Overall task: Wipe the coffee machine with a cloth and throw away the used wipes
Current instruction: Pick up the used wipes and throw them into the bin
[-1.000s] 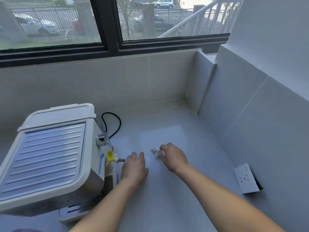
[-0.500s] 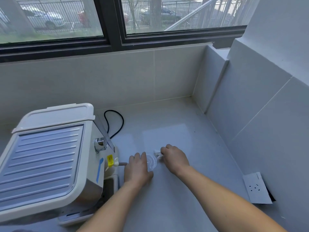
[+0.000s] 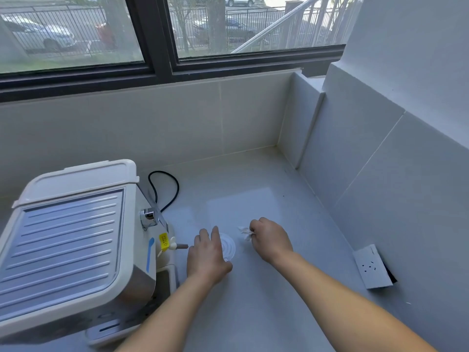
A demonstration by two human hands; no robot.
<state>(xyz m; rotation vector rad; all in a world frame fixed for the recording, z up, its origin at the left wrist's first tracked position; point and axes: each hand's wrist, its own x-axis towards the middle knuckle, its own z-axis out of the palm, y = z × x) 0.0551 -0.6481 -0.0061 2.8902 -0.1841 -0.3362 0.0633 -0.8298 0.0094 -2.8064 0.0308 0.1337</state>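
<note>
Sitting left of both hands, the coffee machine (image 3: 73,240) rests on the counter (image 3: 253,301). The left hand (image 3: 206,255) lies spread over a clear round lid (image 3: 227,246), fingers loose rather than clenched. Just right of it, the right hand (image 3: 271,240) pinches a crumpled white wipe (image 3: 245,232). Wiping looks largely done, I judge; throwing the wipe away remains, and no bin shows.

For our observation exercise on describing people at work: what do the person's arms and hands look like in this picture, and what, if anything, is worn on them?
Both forearms are bare as far up as the picture shows, with no sleeves in view. The left hand and the right hand wear no gloves. No watch, bracelet or ring shows on either wrist or on the visible fingers, and no markings can be seen.
</note>
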